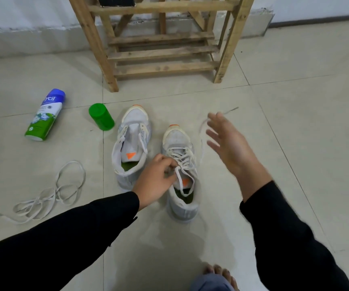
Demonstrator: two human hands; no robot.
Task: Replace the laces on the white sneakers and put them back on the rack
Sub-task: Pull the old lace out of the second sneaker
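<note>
Two white sneakers stand on the tiled floor, toes pointing away from me. The left sneaker [130, 143] has no lace and its tongue is pulled up. The right sneaker [181, 164] is laced. My left hand [154, 179] pinches the lace at its upper eyelets. My right hand [228, 148] hovers to the right of that shoe, fingers spread; a blurred free lace end [202, 133] arcs just beside its fingers, and whether they touch is unclear. A loose white lace [47, 196] lies in loops on the floor at the left.
The wooden shoe rack [163, 51] stands against the wall behind the sneakers. A powder bottle [44, 116] lies at the left, and a green cap [101, 119] lies next to the left sneaker. My bare foot [219, 276] shows at the bottom.
</note>
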